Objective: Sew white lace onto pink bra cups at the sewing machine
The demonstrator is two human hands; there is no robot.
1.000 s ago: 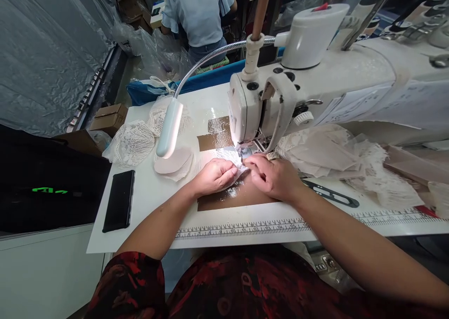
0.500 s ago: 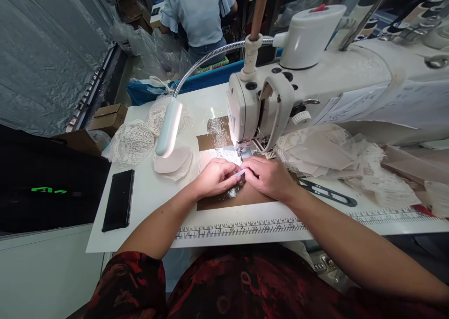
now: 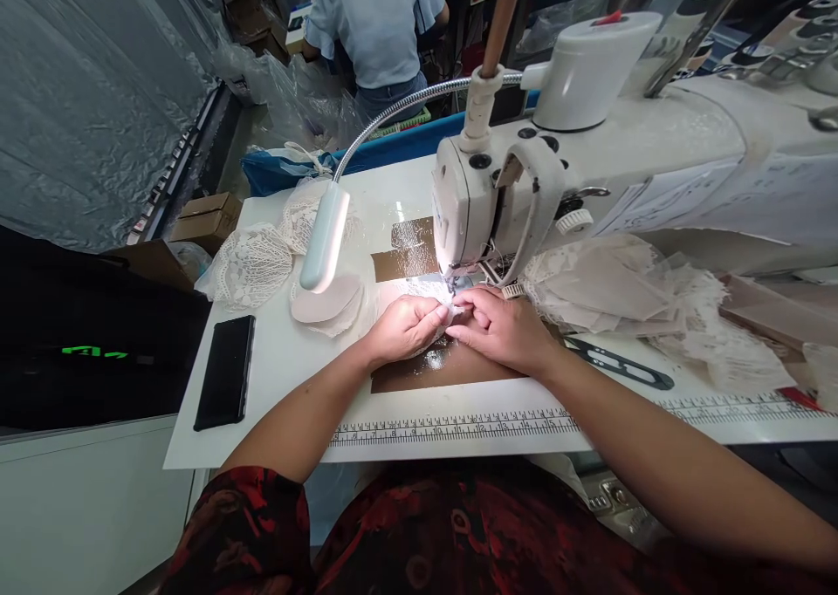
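Note:
A piece of white lace fabric (image 3: 419, 288) lies at the needle area of the sewing machine (image 3: 451, 202). My left hand (image 3: 409, 326) is closed on the near edge of this lace, thumb on top. Close beside it, my right hand (image 3: 501, 329) pinches the lace just in front of the presser foot, its thumb apart from the index finger. Both hands rest over the brown sheet (image 3: 451, 370) on the machine table. The lace between the fingers is partly hidden.
A lamp (image 3: 326, 237) hangs left of the machine head. Lace cups (image 3: 252, 268), a beige pad (image 3: 327, 300) and a phone (image 3: 224, 372) lie left. To the right are thread snips (image 3: 619, 364) and a lace pile (image 3: 608, 281). A person (image 3: 373, 28) sits beyond.
My left fingers have closed further around the lace edge, and my right thumb has moved down off it. The whole view has shifted slightly to the left.

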